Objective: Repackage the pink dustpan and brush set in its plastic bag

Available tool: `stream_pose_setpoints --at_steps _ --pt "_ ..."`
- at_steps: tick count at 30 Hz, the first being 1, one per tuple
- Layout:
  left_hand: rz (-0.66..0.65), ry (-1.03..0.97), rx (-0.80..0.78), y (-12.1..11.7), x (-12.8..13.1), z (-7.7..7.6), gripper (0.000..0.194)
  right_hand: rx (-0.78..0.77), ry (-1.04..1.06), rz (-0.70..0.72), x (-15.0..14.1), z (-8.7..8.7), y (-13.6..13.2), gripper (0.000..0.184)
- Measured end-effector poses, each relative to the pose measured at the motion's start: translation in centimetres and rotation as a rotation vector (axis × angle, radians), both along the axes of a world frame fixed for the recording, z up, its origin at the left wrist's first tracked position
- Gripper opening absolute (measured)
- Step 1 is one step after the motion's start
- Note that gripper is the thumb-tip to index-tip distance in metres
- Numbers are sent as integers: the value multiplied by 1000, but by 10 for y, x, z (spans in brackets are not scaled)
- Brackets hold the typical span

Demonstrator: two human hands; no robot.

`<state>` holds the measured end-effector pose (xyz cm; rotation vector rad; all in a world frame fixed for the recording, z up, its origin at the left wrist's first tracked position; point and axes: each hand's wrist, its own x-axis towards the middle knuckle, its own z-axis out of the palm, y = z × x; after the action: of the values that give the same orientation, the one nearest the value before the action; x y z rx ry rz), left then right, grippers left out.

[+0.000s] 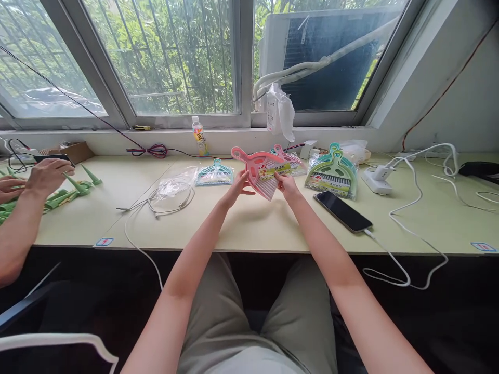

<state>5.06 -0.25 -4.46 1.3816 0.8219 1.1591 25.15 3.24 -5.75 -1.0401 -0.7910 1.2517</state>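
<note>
Lap [218, 311] and bare forearms [198, 234] closest, stretched over the surface [249, 228]. Both hands clamped on one pink brush-and-dustpan set [265, 171], raised between them: left hand [238, 187] nearer the handle [240, 155], right hand [286, 185] pinching by the label [283, 170]. Long axis slants, handle upper left, bristles [267, 187] lower right (second pink set [299, 167] just behind).

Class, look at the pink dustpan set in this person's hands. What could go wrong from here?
1. The pink dustpan set is tilted between the left hand and right hand, so it might slip.
2. A white cable from the phone droops past the table's front edge; if snagged, it could drag the phone off.
</note>
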Motion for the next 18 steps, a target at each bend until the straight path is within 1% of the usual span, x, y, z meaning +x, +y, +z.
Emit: stream_pose_setpoints --at_steps 3,5,7,9,10,11,12,14,15,16,18 --pt "155 29 30 0 3 -1 54 -31 -128 75 12 4 0 18" --pt "258 -6 103 3 1 -1 40 -30 -311 109 21 8 -2 10" --pt "411 -62 214 9 -6 -1 34 -20 -576 103 32 12 -3 6" --pt "585 -103 300 15 -15 0 40 -57 -907 111 45 16 -5 11" --pt "645 -115 323 18 -20 0 44 -105 -1086 109 50 18 -7 14" --pt "679 -125 335 20 -23 0 46 -166 -1263 83 55 19 -9 18" --pt "691 -134 341 22 -26 -1 47 -231 -1420 18 59 21 -11 22" --pt "692 -141 353 23 -28 -2 45 -338 -1638 -131 64 24 -16 29" --pt "692 -135 358 23 -28 -3 44 -371 -1695 -185 65 25 -18 32" --pt "691 -118 361 22 -28 -3 42 -394 -1728 -209 65 26 -20 35" --pt "681 -60 364 19 -25 -2 39 -418 -1751 -226 66 28 -24 43"
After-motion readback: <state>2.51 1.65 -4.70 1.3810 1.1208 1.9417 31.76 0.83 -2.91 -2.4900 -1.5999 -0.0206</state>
